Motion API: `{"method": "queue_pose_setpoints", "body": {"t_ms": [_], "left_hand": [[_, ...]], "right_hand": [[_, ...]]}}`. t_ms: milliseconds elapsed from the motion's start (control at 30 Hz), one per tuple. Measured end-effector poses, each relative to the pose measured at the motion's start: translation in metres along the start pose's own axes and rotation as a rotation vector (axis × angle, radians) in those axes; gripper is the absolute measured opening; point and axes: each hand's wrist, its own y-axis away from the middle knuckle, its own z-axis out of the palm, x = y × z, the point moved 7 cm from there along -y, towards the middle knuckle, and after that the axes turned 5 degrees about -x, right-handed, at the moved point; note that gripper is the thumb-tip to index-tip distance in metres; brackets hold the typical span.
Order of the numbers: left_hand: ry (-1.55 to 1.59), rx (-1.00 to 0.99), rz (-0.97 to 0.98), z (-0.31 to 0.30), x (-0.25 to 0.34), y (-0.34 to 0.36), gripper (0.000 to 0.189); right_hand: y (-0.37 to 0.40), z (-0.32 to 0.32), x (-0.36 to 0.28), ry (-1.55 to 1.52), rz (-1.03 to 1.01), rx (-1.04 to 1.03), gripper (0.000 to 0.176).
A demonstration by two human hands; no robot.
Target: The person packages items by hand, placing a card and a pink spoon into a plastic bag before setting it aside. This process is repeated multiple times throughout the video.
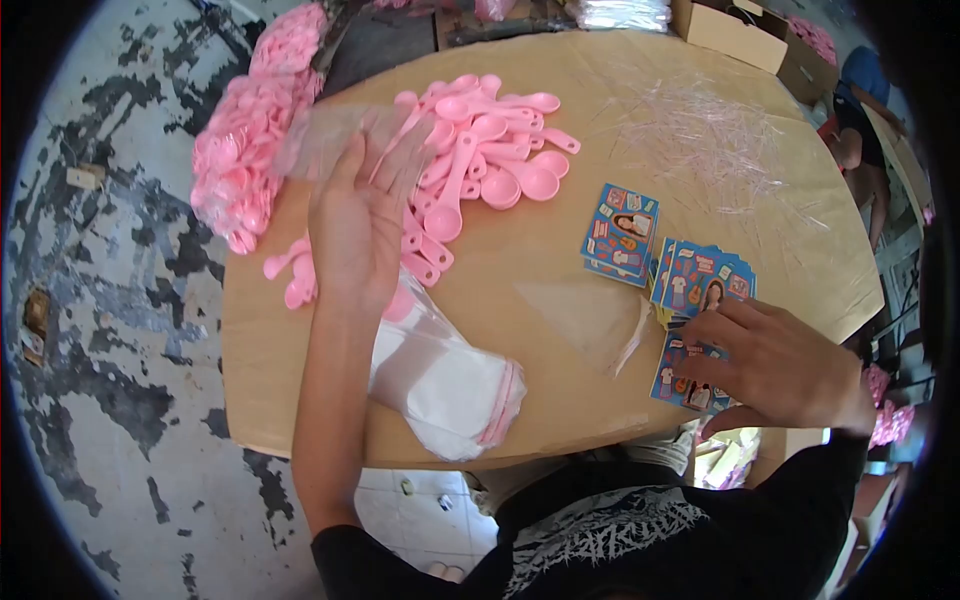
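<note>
My left hand (358, 235) is raised over the left side of the table, closed on a clear plastic bag (318, 142) that spreads out past the fingertips. Behind and beside it lies a heap of pink plastic measuring spoons (490, 128). Below the wrist rests a stack of clear plastic bags (440, 385) with pinkish edges. At the right, my right hand (775, 365) is curled over blue printed cards, its fingers and thumb at a card (688, 378) near the table edge. More cards (705, 275) lie fanned just beyond, and another small pile (620, 232) sits to their left.
Thin clear strips (700, 135) are scattered at the back right of the brown-covered table (560, 330). A single clear plastic piece (590, 315) lies mid-table. Full bags of pink spoons (240, 150) stand off the left edge. Cardboard boxes (735, 35) and another person (865, 130) are at the far right.
</note>
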Motion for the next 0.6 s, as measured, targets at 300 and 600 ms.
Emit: {"method": "queue_pose_setpoints", "body": {"t_ms": [300,600], "left_hand": [[0.008,-0.121,-0.049,0.013,-0.010,0.004,0.042],[-0.082,-0.143,-0.190,0.030,-0.022,0.017,0.042]], "right_hand": [[0.012,0.022,-0.006,0.131,0.032,0.288,0.045],[0.018,-0.071,0.013,-0.248,-0.028,1.153,0.016]]}}
